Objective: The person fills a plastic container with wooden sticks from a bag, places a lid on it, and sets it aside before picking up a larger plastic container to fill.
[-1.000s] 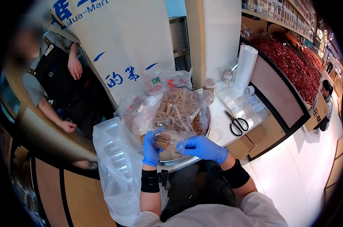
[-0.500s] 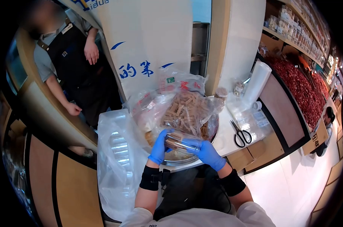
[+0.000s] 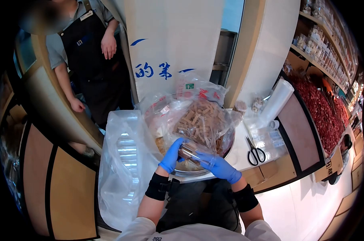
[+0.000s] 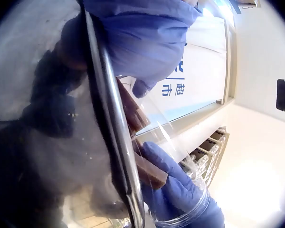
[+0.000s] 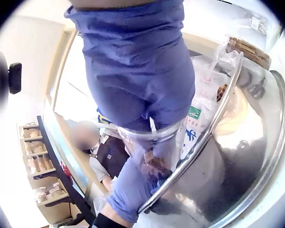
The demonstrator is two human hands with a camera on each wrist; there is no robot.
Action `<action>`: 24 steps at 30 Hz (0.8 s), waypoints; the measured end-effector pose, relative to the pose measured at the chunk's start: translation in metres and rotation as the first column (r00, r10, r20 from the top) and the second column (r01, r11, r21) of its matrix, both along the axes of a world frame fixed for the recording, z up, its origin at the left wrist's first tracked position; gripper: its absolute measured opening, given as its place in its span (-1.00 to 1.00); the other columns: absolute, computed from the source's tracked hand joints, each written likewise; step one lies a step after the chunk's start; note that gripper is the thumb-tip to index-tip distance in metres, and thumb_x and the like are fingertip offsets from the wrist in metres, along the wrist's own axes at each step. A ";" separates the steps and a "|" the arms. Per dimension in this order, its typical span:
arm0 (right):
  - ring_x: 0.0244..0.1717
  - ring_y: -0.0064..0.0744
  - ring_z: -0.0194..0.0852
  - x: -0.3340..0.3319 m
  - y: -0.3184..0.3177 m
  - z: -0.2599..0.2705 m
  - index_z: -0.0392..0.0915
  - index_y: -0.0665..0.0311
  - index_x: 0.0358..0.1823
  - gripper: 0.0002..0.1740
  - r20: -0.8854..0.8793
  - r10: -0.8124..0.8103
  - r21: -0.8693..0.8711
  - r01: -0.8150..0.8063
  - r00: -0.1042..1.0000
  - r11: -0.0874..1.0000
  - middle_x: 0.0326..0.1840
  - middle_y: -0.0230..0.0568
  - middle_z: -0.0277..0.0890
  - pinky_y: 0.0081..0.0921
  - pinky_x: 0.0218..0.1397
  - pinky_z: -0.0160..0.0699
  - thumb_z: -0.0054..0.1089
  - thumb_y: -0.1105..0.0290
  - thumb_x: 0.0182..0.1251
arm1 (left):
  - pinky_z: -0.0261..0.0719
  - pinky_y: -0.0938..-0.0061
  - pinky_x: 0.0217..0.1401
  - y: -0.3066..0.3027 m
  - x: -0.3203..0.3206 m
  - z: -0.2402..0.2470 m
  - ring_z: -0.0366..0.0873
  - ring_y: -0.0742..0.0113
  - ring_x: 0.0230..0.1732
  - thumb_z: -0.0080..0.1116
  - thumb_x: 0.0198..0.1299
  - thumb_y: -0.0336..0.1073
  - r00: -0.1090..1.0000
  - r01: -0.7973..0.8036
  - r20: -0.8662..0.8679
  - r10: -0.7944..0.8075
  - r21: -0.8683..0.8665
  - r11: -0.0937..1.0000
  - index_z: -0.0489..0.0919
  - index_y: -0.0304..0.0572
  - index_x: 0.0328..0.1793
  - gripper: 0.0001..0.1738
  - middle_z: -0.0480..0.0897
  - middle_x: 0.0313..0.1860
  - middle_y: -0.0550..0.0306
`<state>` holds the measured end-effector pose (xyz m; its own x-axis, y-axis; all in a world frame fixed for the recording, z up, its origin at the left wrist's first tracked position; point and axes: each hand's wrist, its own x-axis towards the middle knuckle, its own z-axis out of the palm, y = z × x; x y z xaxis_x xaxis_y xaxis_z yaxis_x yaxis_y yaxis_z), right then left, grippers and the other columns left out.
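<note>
Over the front rim of a metal basin (image 3: 190, 174), my blue-gloved left hand (image 3: 172, 155) grips a clear plastic jar (image 3: 198, 154) round its closed end. Brown stick-shaped pieces (image 4: 149, 173) lie inside the jar. My gloved right hand (image 3: 225, 169) reaches through the jar's mouth, its fingers extended beside the pieces; the round rim encircles them in both wrist views. The jar lies tilted, mouth end lower in the head view. Behind it, a heap of brown sticks (image 3: 200, 120) sits in an open clear plastic bag (image 3: 160, 110) in the basin.
Left of the basin stands a large plastic bag of clear jars (image 3: 127, 160). Black-handled scissors (image 3: 255, 154), a plastic roll (image 3: 279, 98) and a small lidded jar (image 3: 240, 106) are on the white counter to the right. A person in a dark apron (image 3: 95, 60) stands beyond, at left.
My right hand has moved in closer to my left, its fingers deeper in the jar. The jar now slants down towards the right. The head view has shifted, so the scene sits differently in it.
</note>
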<state>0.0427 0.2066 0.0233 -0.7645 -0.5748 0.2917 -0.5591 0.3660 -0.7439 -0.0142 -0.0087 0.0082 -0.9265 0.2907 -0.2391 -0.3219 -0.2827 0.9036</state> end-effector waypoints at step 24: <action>0.19 -0.40 0.51 0.018 -0.017 -0.026 0.61 0.31 0.14 -0.65 0.322 -0.301 -0.347 0.408 0.898 0.845 0.15 -0.21 0.61 -0.46 0.31 0.40 0.26 0.46 0.33 | 0.35 0.57 -0.34 -0.001 -0.006 -0.013 0.41 0.51 -0.39 -0.02 0.22 0.24 1.000 -0.006 0.023 0.007 -0.071 0.997 0.59 0.16 0.01 -0.53 0.50 -0.33 0.32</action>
